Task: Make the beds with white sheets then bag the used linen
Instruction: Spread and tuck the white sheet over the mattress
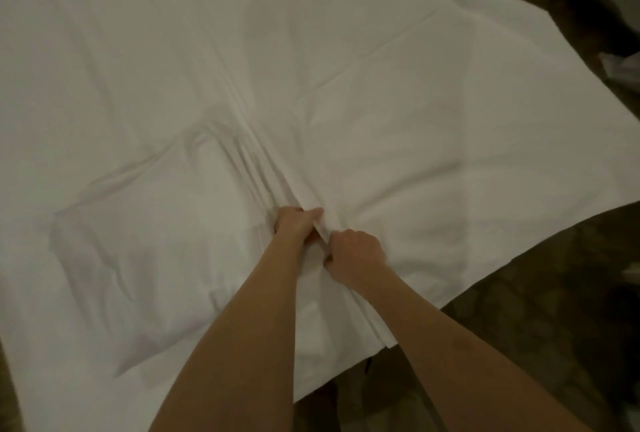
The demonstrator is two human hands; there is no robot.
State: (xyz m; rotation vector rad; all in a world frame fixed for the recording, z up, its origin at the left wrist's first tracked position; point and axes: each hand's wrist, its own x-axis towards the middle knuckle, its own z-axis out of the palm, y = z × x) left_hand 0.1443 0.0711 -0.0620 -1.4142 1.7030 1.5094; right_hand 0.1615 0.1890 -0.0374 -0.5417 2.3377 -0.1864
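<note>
A white sheet (398, 92) lay spread across nearly the whole view, reaching well beyond the fingers on every side except toward the person, where its near edge ran just behind the wrists. From the fingers outward the cloth was drawn into a fan of long pleats that narrowed toward the grip and opened again farther away. To the right of the fingers the sheet lay flatter, crossed by faint fold creases, and its corner ended over a dark patterned floor (540, 293). That floor showed to the right of the fingers and behind them, under the forearms.

To the left of the fingers, touching the gathered pleats, a pillow (145, 258) in a white case lay under or against the sheet; which of the two could not be told in the soft light.

The left hand (298, 223) had its fingers curled round the bunched ridge of the sheet, thumb lying across the top of the fold. The right hand (356, 251) sat just behind and to the right of it, nearly touching, fingers closed tight on the same ridge of cloth.

Far to the right of the fingers, at the picture's edge, a small pale crumpled thing (623, 68) lay on the floor, too blurred to name.
</note>
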